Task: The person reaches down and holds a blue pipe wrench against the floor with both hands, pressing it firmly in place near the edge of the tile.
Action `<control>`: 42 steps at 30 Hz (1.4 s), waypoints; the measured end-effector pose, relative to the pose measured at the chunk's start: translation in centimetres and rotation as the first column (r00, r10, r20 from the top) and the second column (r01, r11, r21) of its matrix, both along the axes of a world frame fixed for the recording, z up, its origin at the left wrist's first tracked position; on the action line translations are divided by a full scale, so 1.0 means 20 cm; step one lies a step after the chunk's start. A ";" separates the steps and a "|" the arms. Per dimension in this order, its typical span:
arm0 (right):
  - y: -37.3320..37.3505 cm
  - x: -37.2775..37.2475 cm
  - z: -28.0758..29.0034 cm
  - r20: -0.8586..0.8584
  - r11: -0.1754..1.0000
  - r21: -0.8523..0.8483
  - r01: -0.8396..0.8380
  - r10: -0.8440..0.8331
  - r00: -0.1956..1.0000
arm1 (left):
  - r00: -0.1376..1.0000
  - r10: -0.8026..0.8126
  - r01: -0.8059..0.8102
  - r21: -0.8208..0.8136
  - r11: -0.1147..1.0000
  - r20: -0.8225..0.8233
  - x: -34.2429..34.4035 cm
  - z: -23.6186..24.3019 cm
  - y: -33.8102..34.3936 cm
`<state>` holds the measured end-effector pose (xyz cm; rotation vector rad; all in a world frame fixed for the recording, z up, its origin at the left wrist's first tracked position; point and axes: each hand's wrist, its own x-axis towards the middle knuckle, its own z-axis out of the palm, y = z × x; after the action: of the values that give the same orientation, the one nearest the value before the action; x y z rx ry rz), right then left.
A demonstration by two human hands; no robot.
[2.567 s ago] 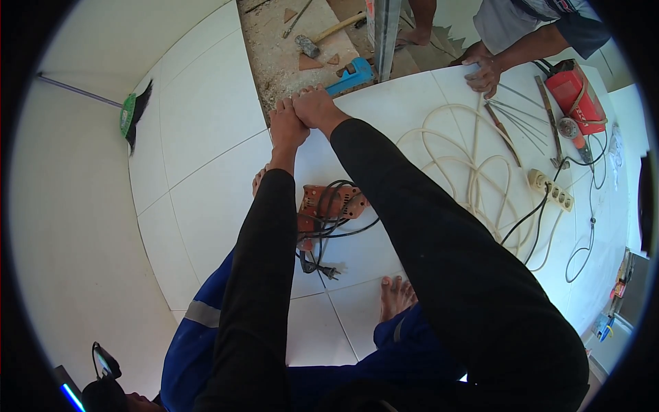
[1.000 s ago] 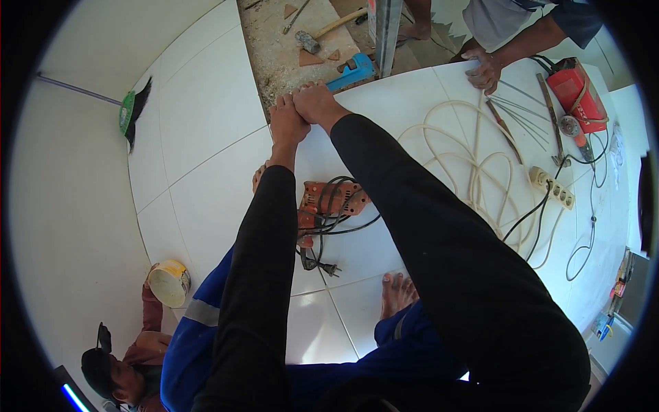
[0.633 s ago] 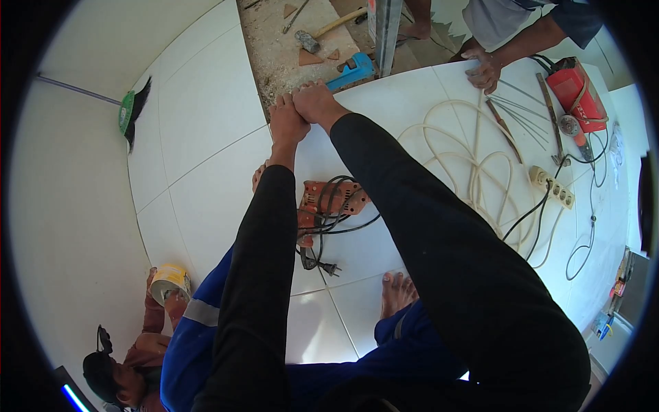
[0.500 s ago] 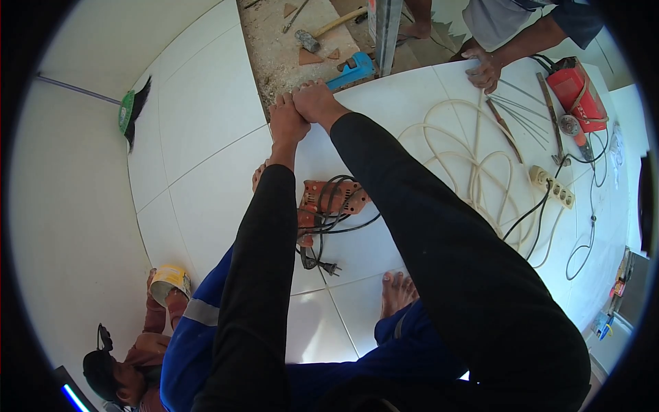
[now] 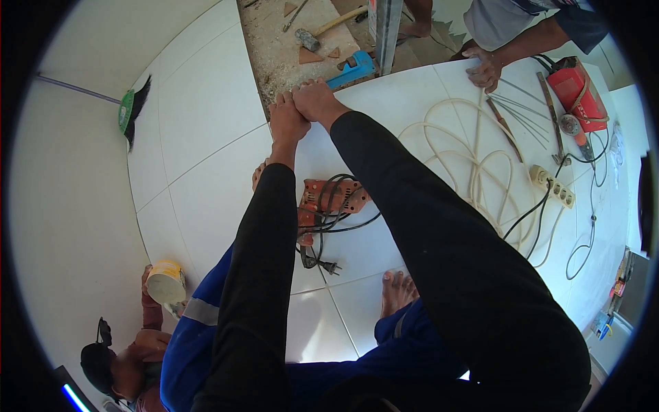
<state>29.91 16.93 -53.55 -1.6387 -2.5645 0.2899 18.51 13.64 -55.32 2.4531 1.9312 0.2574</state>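
My left hand (image 5: 289, 121) and my right hand (image 5: 318, 102) are side by side at the edge of the white floor tiles (image 5: 220, 165), touching each other. Both sets of fingers are bent closed at that edge; whatever lies under them is hidden. Just beyond the right hand is a blue metal tool with a curved jaw (image 5: 355, 69). Between my forearms an orange power drill (image 5: 336, 196) lies on the tiles with its black cord bundled over it, the plug (image 5: 331, 268) nearer to me.
Past the edge, a hammer (image 5: 309, 40) lies on rough ground beside a metal post (image 5: 388, 38). To the right are a cream cable (image 5: 473, 158), a power strip (image 5: 552, 187), thin rods (image 5: 525, 117), a grinder (image 5: 575, 130) and a red machine (image 5: 576, 93). Co-workers crouch far right and near left.
The near-left co-worker's yellow bucket has tilted and shifted slightly, its opening now more toward me, and that person's arm moved lower. My hands have stayed in place.
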 end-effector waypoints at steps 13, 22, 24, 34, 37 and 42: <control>0.01 0.00 -0.01 0.051 0.999 -0.016 0.027 -0.026 0.998 | 0.999 -0.003 0.001 -0.037 0.999 -0.048 0.01 0.01 0.01; 0.00 -0.01 0.01 0.059 0.996 -0.076 0.036 -0.032 0.998 | 0.999 -0.015 0.015 -0.015 1.000 -0.034 0.00 0.00 0.01; 0.00 0.00 0.00 0.033 0.998 -0.065 0.020 -0.017 0.999 | 0.999 -0.016 0.015 -0.026 1.000 -0.028 0.00 0.00 0.00; 0.00 0.00 0.02 0.008 0.997 -0.073 0.004 -0.003 1.000 | 1.000 -0.021 0.021 -0.006 1.000 -0.016 -0.02 -0.01 0.01; 0.00 0.00 0.02 0.000 0.998 -0.061 0.006 -0.007 1.000 | 1.000 -0.019 0.018 -0.005 1.000 -0.020 -0.01 -0.01 0.01; 0.00 0.00 0.02 -0.005 0.998 -0.059 0.001 -0.002 1.000 | 1.000 -0.020 0.020 0.006 1.000 -0.016 -0.02 -0.01 0.01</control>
<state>29.89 17.03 -53.18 -1.6565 -2.5749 0.3720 18.15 13.81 -55.52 2.4847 1.9134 0.2442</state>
